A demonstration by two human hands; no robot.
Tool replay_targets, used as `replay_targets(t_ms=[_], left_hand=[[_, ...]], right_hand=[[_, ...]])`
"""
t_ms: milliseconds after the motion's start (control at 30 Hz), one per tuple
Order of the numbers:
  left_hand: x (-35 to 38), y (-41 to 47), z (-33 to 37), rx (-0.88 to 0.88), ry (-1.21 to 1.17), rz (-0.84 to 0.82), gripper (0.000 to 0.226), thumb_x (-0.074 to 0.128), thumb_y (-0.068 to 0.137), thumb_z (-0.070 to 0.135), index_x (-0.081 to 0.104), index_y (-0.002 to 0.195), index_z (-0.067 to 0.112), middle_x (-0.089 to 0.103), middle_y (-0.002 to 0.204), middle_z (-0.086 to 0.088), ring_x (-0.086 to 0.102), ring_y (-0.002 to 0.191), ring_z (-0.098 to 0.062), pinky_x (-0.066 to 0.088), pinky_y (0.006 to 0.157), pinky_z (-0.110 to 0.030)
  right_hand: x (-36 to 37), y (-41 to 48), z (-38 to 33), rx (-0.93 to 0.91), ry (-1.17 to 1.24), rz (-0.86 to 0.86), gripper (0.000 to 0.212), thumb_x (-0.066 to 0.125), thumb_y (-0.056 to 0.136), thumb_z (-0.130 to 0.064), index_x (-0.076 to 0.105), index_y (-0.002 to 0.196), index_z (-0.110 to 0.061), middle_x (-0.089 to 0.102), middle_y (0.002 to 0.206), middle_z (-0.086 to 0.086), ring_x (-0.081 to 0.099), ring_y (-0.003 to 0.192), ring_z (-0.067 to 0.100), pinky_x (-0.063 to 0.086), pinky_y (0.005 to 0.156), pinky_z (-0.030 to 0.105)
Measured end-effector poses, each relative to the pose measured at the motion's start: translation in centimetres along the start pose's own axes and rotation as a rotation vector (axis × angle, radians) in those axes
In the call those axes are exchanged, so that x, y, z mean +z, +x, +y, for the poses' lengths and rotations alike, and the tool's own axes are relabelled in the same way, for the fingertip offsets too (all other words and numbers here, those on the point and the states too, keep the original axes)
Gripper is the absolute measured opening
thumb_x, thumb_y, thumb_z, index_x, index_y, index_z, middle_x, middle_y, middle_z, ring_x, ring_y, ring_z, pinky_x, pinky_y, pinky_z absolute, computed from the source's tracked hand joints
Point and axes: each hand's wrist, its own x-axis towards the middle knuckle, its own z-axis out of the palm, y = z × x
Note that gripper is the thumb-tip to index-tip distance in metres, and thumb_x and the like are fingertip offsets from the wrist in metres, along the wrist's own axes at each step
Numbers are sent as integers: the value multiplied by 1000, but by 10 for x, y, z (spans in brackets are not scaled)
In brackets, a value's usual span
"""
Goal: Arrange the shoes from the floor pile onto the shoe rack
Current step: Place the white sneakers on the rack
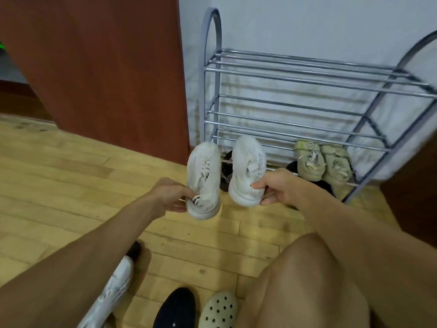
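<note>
I hold a pair of white sneakers in the air just in front of the grey metal shoe rack [307, 76]. My left hand [170, 194] pinches the heel of the left white sneaker [204, 176]. My right hand [276, 188] grips the heel of the right white sneaker [248, 166]. Both toes point up toward the rack's lowest shelf. A pair of beige sneakers [321, 163] sits on that lowest shelf at the right. A black shoe [225, 171] lies behind the held pair, mostly hidden. The two upper shelves hold nothing.
On the wooden floor near me lie a white sneaker [113, 287], a black shoe [176, 308] and a cream perforated clog [218, 308]. My bare knee [307, 280] fills the lower right. A brown wooden panel [106, 67] stands left of the rack, against a white wall.
</note>
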Motion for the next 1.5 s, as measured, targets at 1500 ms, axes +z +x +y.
replay_targets(t_ms=[1500], left_hand=[[38,107,81,215,364,-73,47,58,93,24,50,136,7,55,129,-7,57,111,-23,50,91,-33]], right_hand=[[-21,98,-56,-231,-596,142,17,55,90,-13,62,84,1,63,84,13,57,78,24,43,54,25]])
